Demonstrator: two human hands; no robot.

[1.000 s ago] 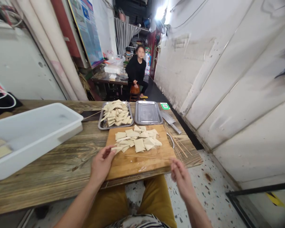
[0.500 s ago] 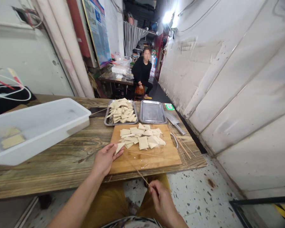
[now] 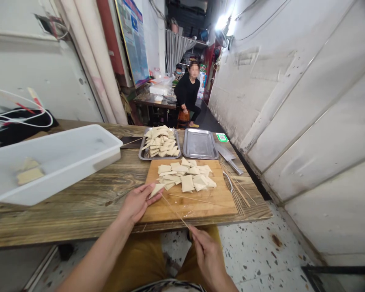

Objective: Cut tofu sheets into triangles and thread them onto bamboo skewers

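Between thumb and fingers my left hand [image 3: 140, 201] holds a pale triangular tofu piece [image 3: 156, 190] at the left edge of the wooden cutting board [image 3: 194, 209]. Below the board's front edge, my right hand [image 3: 205, 247] pinches the near end of a thin wooden skewer [image 3: 179, 217]. The skewer's far end points up-left and reaches close to the held piece; whether it touches cannot be made out. Several flat pale tofu pieces [image 3: 187, 183] lie piled on the board. Another skewer [image 3: 197, 200] lies across the board in front of them.
A metal tray [image 3: 141, 156] behind the board holds a heap of skewered pieces; a bare metal tray [image 3: 200, 145] is beside it. A cleaver [image 3: 228, 156] and loose skewers [image 3: 239, 188] lie right, a white bin [image 3: 76, 162] left. A person [image 3: 187, 91] sits beyond.
The view has shifted slightly, moving the table and trays to the right in the picture. Both hands keep their grips, and the skewer's far end now appears nearer the held piece.
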